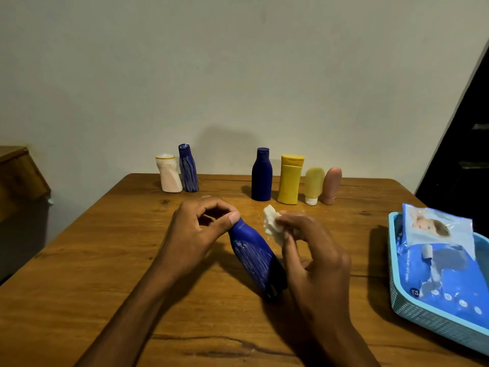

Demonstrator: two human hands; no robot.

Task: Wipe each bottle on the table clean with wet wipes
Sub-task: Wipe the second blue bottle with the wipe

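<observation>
Blue streaked bottle lies tilted in the middle of the wooden table, base toward the person, cap end up and away, so its dirty side faces up for wiping. Left hand pinches the cap end with thumb and curled fingers, likely to steady and turn it. Right hand pinches a crumpled white wet wipe in its fingertips just beside the bottle's shoulder; contact unclear. White smears remain on the body, so this one looks unfinished. Right side: teal basket holds the wet wipes pack, within reach for a fresh sheet. Far edge by the wall: white-pink bottle touching another streaked blue bottle, apparently still dirty; apart, a row of dark blue bottle, yellow bottle, pale yellow tube, pink tube.
</observation>
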